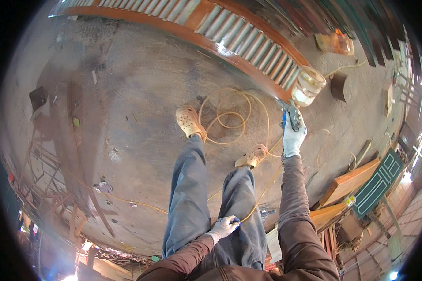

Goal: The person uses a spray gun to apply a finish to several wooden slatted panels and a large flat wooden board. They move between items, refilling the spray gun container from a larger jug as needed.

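My right hand (294, 136), in a white glove, is stretched forward and closed around the grip of a spray gun (293, 114). A clear cup (308, 88), stained and holding some pale liquid, is joined to the gun. Just ahead of the gun lies the near end of a long louvered wooden panel (254, 70), its frame orange-brown and its slats pale and shiny. Low by my thigh, my left hand (224, 227), gloved too, is closed around a yellow air hose (259, 202). The gun's nozzle and trigger are hard to make out.
Loops of hose (226, 127) lie around my feet on the concrete floor. A stained jug (335, 43) and a brown round can (341, 87) stand beyond the panel. At right are a green panelled board (379, 182) and wooden planks (349, 182); metal frames (47, 180) stand at left.
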The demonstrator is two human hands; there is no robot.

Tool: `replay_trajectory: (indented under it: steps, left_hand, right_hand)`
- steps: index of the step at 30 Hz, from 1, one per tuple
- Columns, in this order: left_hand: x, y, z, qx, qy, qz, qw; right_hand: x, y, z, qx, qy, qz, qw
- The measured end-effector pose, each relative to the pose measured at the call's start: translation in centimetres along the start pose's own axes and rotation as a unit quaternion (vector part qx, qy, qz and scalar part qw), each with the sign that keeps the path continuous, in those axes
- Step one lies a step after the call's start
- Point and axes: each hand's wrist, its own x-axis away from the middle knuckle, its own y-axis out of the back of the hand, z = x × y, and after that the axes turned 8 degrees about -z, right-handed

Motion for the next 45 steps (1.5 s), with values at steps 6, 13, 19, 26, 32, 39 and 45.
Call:
replay_trajectory:
  steps: [6, 13, 19, 26, 32, 39, 45]
  left_hand:
    - [-0.9, -3.3, 1.7, -0.234, 0.008, -0.007, 0.972]
    - [-3.3, 0.5, -2.9, -0.360, -0.227, -0.215, 0.879]
    - [-4.0, 9.1, -6.1, -0.516, -0.222, -0.221, 0.797]
    - [-6.5, 11.0, -3.8, -0.513, -0.223, -0.224, 0.798]
    - [-7.5, 11.1, -3.7, -0.519, -0.207, -0.216, 0.800]
    - [-8.1, 9.8, -3.0, -0.536, -0.196, -0.217, 0.792]
    - [-8.7, 9.9, -2.0, -0.501, -0.226, -0.206, 0.809]
  right_hand:
    - [-0.1, 10.8, -3.9, 0.121, 0.008, -0.132, 0.984]
    - [1.7, 10.9, -4.6, 0.074, 0.015, -0.114, 0.991]
    - [2.2, 4.3, -1.5, -0.173, -0.033, -0.035, 0.984]
    - [0.9, 5.6, -4.2, -0.164, -0.062, -0.218, 0.960]
    - [2.1, 6.7, -15.3, -0.211, -0.116, -0.238, 0.941]
    - [5.1, 0.2, -29.9, -0.289, -0.312, -0.164, 0.890]
    - [4.2, -6.0, -36.9, -0.310, -0.348, -0.248, 0.850]
